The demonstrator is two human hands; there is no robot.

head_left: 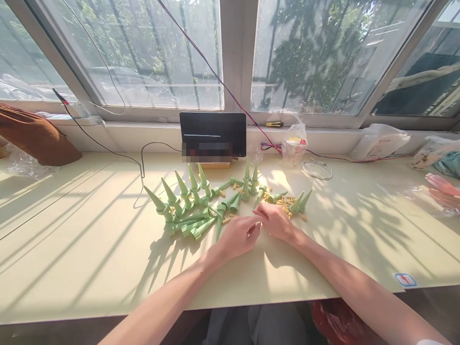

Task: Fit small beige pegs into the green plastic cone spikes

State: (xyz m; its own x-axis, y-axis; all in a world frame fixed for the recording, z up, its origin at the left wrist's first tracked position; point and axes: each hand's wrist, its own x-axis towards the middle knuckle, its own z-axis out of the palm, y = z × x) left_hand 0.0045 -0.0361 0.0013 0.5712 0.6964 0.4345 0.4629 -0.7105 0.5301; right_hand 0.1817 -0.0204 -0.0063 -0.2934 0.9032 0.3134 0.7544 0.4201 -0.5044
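My left hand (241,235) is curled, its fingers bent in, just above the table. My right hand (276,221) meets it, the bent fingers touching the left hand near the thumb. Whatever lies between the fingertips is hidden. Left of the hands is a cluster of pale green plastic cones with collars, several upright (171,194) and several lying down (203,229). Just beyond the right hand lie small yellow pegs (282,201) in a loose pile. Two green cones (301,202) stand right of that pile. Another green cone (259,194) leans right behind the fingers.
A dark tablet (213,136) stands at the back on a small stand. Behind the table are a knotted plastic bag (294,143), a coiled cable (316,169) and a yellow cutter (274,124). Another person's hand (443,191) shows at the right edge. A brown bag (36,136) lies far left.
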